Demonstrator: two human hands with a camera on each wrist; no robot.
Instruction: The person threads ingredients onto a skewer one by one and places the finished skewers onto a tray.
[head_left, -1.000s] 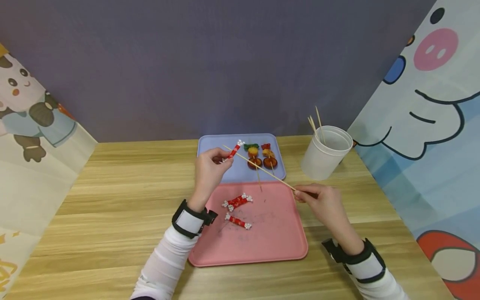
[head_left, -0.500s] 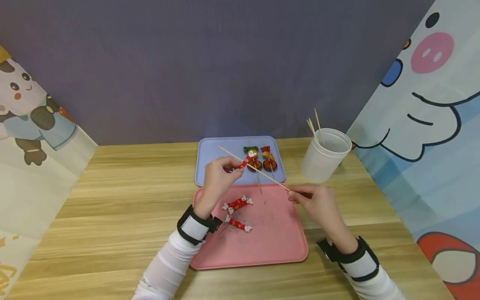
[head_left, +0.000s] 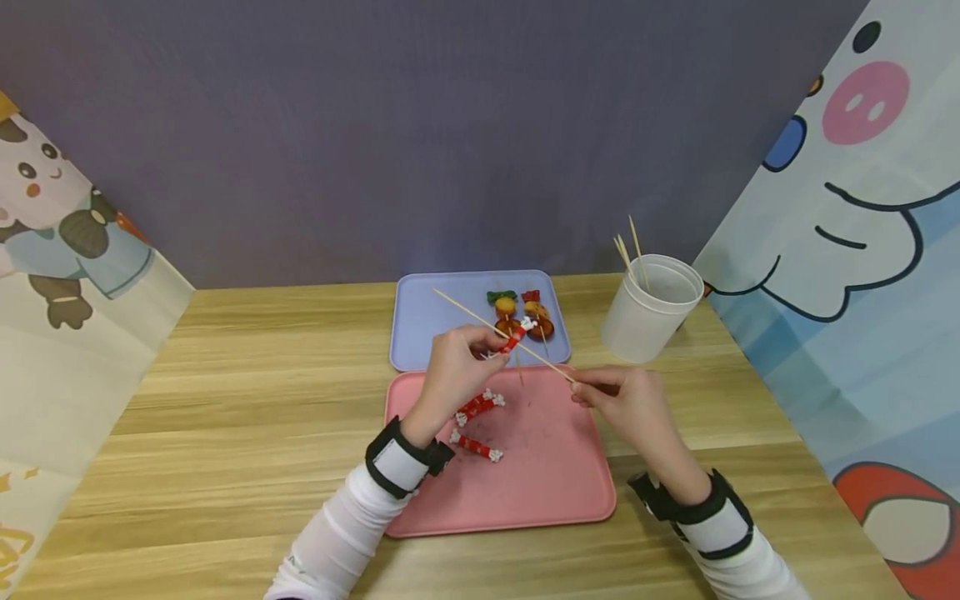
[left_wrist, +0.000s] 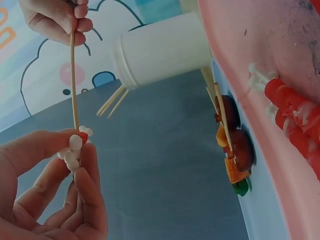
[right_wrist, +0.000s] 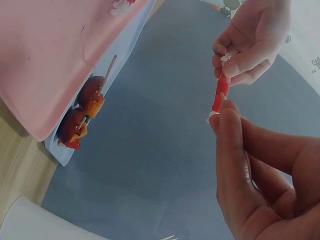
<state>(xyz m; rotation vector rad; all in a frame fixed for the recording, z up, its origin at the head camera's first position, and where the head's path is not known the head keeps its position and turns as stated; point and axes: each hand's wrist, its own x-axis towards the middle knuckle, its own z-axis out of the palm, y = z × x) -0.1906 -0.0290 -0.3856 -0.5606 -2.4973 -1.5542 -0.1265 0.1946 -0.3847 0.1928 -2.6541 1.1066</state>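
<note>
In the head view, my left hand (head_left: 461,362) pinches a red roll (head_left: 516,337) with white enoki-like tufts at its ends. A thin bamboo skewer (head_left: 465,308) crosses the roll at its middle and appears to run through it, the far end sticking out to the upper left. The fingertips of my right hand (head_left: 630,400) pinch the skewer's near end. In the right wrist view, the roll (right_wrist: 221,95) spans the gap between both hands. Below, several similar rolls (head_left: 476,446) lie on a pink tray (head_left: 540,492).
Behind the pink tray, a blue tray (head_left: 427,304) bears two loaded skewers (head_left: 538,327) with brown, yellow, green and red pieces. At the right stands a white tub (head_left: 645,321) with several bare skewers (head_left: 637,250). A grey panel (head_left: 450,142) closes off the back.
My left hand has moved right and nearer with the roll, which now sits further along the skewer, closer to my right hand. The right hand has shifted slightly left.
</note>
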